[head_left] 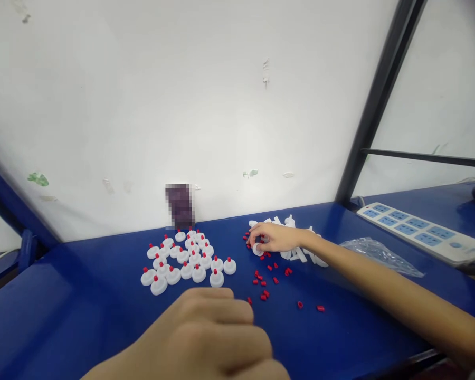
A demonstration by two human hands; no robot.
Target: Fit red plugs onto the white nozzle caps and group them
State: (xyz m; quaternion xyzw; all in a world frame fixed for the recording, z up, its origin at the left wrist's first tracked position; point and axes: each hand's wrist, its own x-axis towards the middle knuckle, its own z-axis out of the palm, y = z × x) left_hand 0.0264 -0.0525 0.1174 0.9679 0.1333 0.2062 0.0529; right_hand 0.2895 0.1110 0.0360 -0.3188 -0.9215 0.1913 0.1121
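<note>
My left hand (209,332) rests near the table's front edge, fingers curled into a loose fist; whatever may be inside is hidden. My right hand (275,237) reaches far across the blue table (83,306), its fingertips pinched on a white cap (257,249) at the edge of a heap of white plastic parts (301,253). Small red plugs (265,279) lie scattered just in front of that hand. To the left sits a cluster of several white caps with red plugs fitted (186,261), between my two hands.
A white wall panel (182,105) stands behind the table. A black frame post (376,100) rises at the right. A white and blue power strip (419,232) and a crumpled clear plastic bag (380,253) lie at the right. A blurred dark patch (179,206) is against the wall.
</note>
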